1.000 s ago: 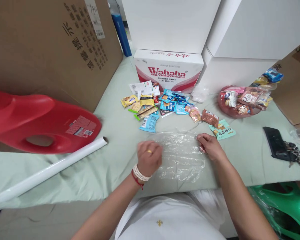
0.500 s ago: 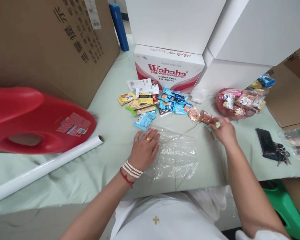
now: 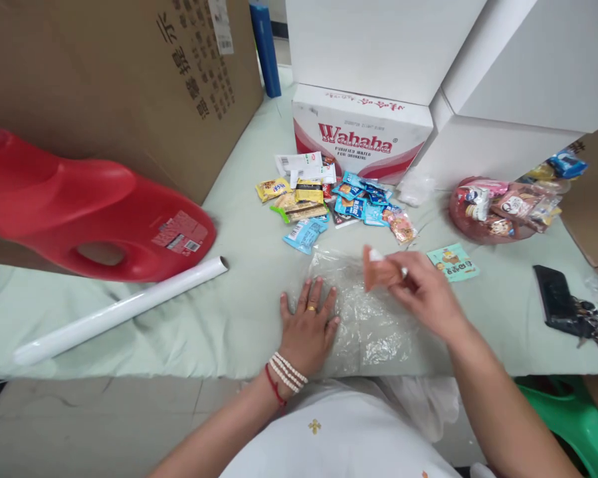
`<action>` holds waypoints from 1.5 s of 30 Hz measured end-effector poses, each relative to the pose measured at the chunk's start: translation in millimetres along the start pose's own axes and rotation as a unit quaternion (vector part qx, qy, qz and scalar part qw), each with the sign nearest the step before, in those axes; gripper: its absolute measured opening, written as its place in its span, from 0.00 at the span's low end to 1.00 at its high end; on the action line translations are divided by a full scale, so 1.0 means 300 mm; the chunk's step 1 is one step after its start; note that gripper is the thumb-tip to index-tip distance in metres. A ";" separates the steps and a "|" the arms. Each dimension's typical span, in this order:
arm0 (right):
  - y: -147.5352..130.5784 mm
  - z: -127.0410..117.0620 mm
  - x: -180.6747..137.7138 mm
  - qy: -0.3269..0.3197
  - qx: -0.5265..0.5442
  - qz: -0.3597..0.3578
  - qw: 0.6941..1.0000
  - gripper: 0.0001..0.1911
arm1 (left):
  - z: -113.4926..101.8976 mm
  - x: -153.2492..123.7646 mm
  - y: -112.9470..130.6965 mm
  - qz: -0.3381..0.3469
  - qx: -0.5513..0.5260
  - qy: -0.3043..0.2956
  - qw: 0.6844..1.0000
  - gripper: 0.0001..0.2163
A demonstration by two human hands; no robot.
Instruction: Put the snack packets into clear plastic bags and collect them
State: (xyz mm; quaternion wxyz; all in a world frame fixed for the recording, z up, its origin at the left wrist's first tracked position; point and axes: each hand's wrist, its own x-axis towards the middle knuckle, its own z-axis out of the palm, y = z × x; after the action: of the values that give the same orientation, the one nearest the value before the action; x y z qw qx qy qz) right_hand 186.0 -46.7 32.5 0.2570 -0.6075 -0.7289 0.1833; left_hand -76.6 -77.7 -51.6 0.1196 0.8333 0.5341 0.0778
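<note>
My left hand [image 3: 307, 328] lies flat with its fingers spread, pressing on the left edge of a clear plastic bag [image 3: 373, 332] laid out on the table. Above the bag's right part, my right hand [image 3: 426, 292] pinches a brown snack packet [image 3: 380, 271], slightly blurred. A light green packet [image 3: 453, 263] lies flat just beyond the right hand. Behind the bag is a pile of small snack packets: a light blue packet [image 3: 305, 234] at its near edge, a yellow one [image 3: 273, 189], dark blue ones [image 3: 351, 207] and a pink one [image 3: 402, 226].
A pink bowl [image 3: 461, 226] full of snacks stands at right, beyond a black phone [image 3: 553, 299] with keys [image 3: 594, 322]. A Wahaba-style white and red water carton [image 3: 361, 136] backs the pile. At left are a red jug [image 3: 144, 192], a white roll [image 3: 124, 309] and a cardboard box [image 3: 129, 79].
My right hand has lifted the brown packet from the table and carried it left over the plastic bag. The green packet now lies alone. My left hand has spread its fingers on the bag.
</note>
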 end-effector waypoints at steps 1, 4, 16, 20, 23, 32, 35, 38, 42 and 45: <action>-0.037 0.050 -0.015 -0.049 -0.001 -0.018 0.999 0.23 | -0.002 0.003 -0.004 -0.002 0.002 -0.001 1.000 0.26; -0.082 0.170 -0.036 -0.163 -0.083 -0.008 0.983 0.24 | -0.010 0.025 -0.041 -0.012 0.008 -0.007 1.000 0.26; -0.093 0.214 -0.113 -0.164 -0.101 0.056 0.980 0.30 | -0.044 0.011 -0.144 0.039 -0.011 0.061 0.997 0.26; -0.002 0.149 -0.286 -0.111 -0.014 -0.063 0.992 0.31 | -0.095 -0.097 -0.231 0.275 -0.082 0.009 0.958 0.31; 0.069 0.127 -0.398 -0.115 -0.015 -0.084 0.990 0.23 | -0.096 -0.161 -0.284 0.301 -0.101 -0.064 0.946 0.26; 0.068 0.007 -0.234 -0.152 0.094 -0.034 0.983 0.13 | -0.181 -0.028 -0.285 0.114 -0.273 -0.077 0.952 0.15; 0.083 -0.024 -0.117 -0.169 0.079 0.014 0.982 0.15 | -0.216 0.065 -0.275 0.061 -0.272 -0.045 0.959 0.17; 0.110 -0.011 -0.020 -0.211 0.001 0.057 0.976 0.13 | -0.189 0.146 -0.277 0.020 -0.187 0.012 0.982 0.17; 0.095 0.033 0.077 -0.177 -0.181 0.057 0.966 0.11 | -0.108 0.194 -0.272 -0.027 -0.081 0.021 0.996 0.16; 0.050 0.086 0.155 -0.098 -0.204 0.020 0.974 0.24 | -0.068 0.188 -0.253 -0.066 -0.072 0.054 0.994 0.12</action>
State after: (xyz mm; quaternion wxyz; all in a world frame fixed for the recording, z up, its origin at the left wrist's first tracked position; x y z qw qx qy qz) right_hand 176.4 2.8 10.2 0.0510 -0.6408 -0.7602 0.0946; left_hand -124.4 6.3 -53.2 0.1547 0.7803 0.5864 0.1527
